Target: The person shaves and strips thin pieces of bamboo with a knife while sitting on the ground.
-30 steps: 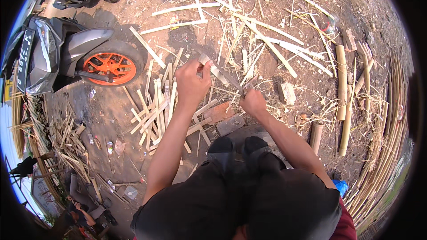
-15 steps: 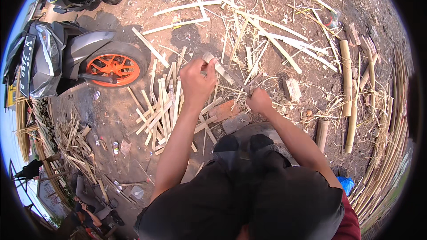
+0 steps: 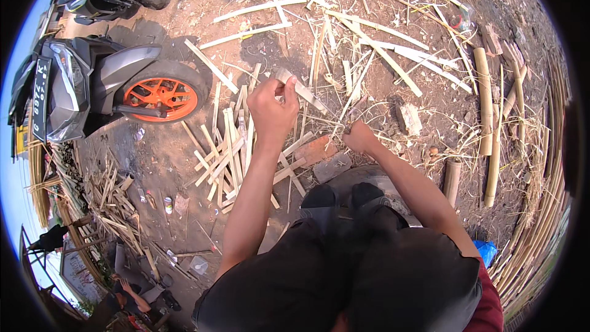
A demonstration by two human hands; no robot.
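Observation:
My left hand (image 3: 274,108) is closed around a short, pale bamboo strip (image 3: 310,97), with the thumb pressed along its upper end. The strip slants down to the right over the littered ground. My right hand (image 3: 359,137) is a closed fist just beyond the strip's lower end, gripping a knife (image 3: 345,128). Its thin blade is hard to make out against the shavings. Below my left hand, many cut bamboo strips (image 3: 228,147) lie in a crossed heap. A reddish brick (image 3: 316,150) and a grey block (image 3: 332,168) sit in front of my feet.
Long split bamboo pieces (image 3: 381,55) lie scattered ahead. Thick bamboo poles (image 3: 483,101) are on the right, beside a long stack of poles (image 3: 547,209). A parked motorbike (image 3: 123,86) with an orange wheel stands at left. Another person (image 3: 132,298) sits at lower left.
The knife blade, seen dark against the strip's lower end before, is now barely visible there. Both hands keep nearly the same place, and the whole view has shifted slightly.

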